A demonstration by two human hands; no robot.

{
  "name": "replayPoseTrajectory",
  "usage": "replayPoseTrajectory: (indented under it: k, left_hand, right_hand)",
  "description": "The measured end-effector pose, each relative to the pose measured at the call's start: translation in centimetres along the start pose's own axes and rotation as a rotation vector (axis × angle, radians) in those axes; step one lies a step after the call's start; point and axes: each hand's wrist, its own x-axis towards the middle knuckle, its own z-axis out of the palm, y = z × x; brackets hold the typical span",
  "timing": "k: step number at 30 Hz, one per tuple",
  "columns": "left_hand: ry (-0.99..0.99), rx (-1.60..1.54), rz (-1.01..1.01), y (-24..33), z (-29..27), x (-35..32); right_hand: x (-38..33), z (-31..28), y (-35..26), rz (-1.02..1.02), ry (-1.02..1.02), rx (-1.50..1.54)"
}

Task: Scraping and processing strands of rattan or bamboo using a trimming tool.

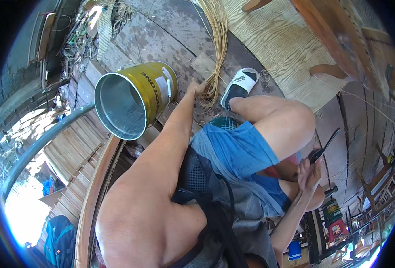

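My left hand [198, 87] reaches out past the bucket, its fingers closed on the looped end of a bundle of thin tan cane strips [219, 49]. The long strands run away from me across the floorboards, and the fingertips are partly hidden among them. By my bent knee, my right hand [309, 175] grips a dark tool with a thin, slightly curved blade [329, 142]; its exact kind is hard to make out. A yellow metal bucket [155, 89] with a bare grey inside stands left of my left forearm, its mouth facing me.
My foot in a black-and-white slide sandal [242, 85] rests beside the bundle. A plywood sheet [273, 49] and wooden furniture legs [327, 71] lie to the far right. A curved pipe [45, 138] and slatted wood [74, 152] are at left. Debris [83, 40] lies beyond the bucket.
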Motion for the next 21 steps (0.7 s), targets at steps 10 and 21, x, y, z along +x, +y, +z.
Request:
replayPoseTrajectory:
  k: [10,21]
  left_hand:
    - [-0.603,-0.864,0.146,5.9,-9.2,-7.8]
    - [-0.451,-1.254,0.711,8.5,-19.2,-22.8]
  right_hand:
    - [-0.9,9.3,-4.7,-0.322,-0.455,-0.06]
    - [10.4,30.5,6.7,0.125,-0.539,-0.488]
